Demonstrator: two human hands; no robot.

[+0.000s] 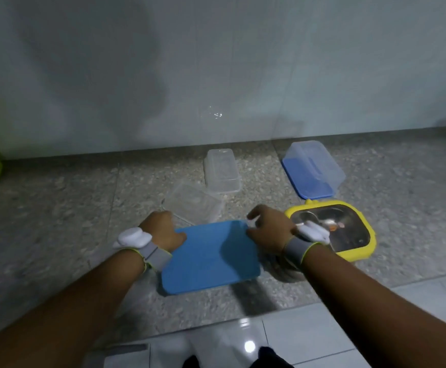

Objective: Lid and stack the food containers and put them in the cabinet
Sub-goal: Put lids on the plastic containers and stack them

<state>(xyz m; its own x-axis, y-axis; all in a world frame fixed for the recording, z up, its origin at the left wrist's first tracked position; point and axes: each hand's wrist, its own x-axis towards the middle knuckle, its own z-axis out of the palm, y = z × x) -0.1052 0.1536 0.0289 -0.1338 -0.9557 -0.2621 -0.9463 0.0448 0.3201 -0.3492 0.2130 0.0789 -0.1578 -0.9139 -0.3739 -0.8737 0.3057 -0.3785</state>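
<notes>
Blue lid (211, 261) has left hand (163, 229) and right hand (268, 232) fingers curled round its far corners.

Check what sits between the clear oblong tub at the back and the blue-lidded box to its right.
Nothing. In the head view, the stretch of speckled counter between the clear oblong tub and the blue-lidded box is bare.

Just one cam here, head-worn and wide-angle, looking forward and down at the speckled grey stone surface (57, 208). It's pretty close: forearms run up from the bottom edge, and the left hand (160, 229) and right hand (269, 232) hold the flat blue plastic lid (211, 261) mid-frame. The pale wall (216, 62) fills the top half.
</notes>
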